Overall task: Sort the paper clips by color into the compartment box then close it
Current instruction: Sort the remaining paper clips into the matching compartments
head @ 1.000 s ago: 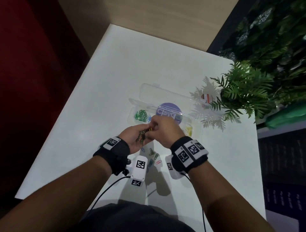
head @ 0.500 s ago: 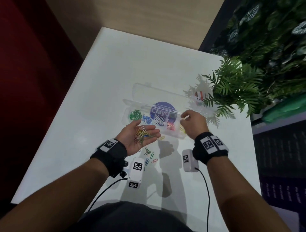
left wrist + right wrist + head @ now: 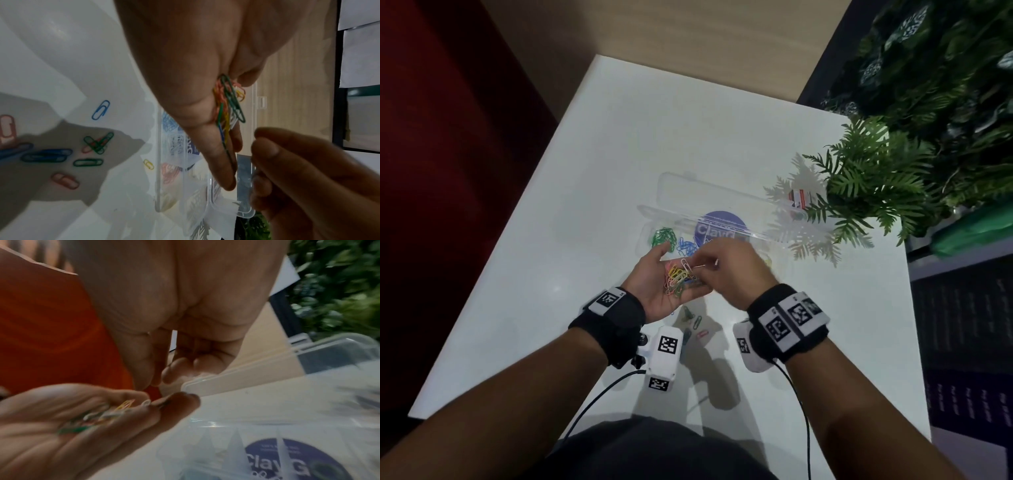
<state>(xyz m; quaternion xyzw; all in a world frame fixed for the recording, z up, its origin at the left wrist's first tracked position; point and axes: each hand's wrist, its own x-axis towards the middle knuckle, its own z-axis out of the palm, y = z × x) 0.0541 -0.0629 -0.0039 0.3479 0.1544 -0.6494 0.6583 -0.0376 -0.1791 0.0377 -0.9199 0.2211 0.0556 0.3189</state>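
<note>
Cupping a mixed pile of colored paper clips [image 3: 678, 279] in its upturned palm, the left hand [image 3: 661, 291] hovers above the white counter [image 3: 592, 178], its grip loose, fingers relaxed and only slightly bent under the pile. The right hand [image 3: 736, 274] meets it from the right with fingers curled; its fingertips [image 3: 265, 146] are bunched together right at the pile, and a white clip [image 3: 686, 265] stands up from the heap just beside them, but I cannot tell whether that grip has closed on a clip. Just beyond both hands lies the clear compartment box [image 3: 645, 236], its transparent lid [image 3: 722, 195] swung open toward the far side. Inside, green clips [image 3: 663, 237] fill the leftmost compartment and blue clips [image 3: 686, 246] sit in the next one; the left wrist view also shows white clips [image 3: 177, 143] and red clips [image 3: 170, 173] in further compartments. A round purple label [image 3: 720, 228] shows through the plastic. On the counter under the hands a few loose clips [image 3: 90, 149] remain, green, blue and pink, with a single yellow clip [image 3: 148, 164] lying just beside the box wall. A green fern [image 3: 873, 178] overhangs the box's right end.
</note>
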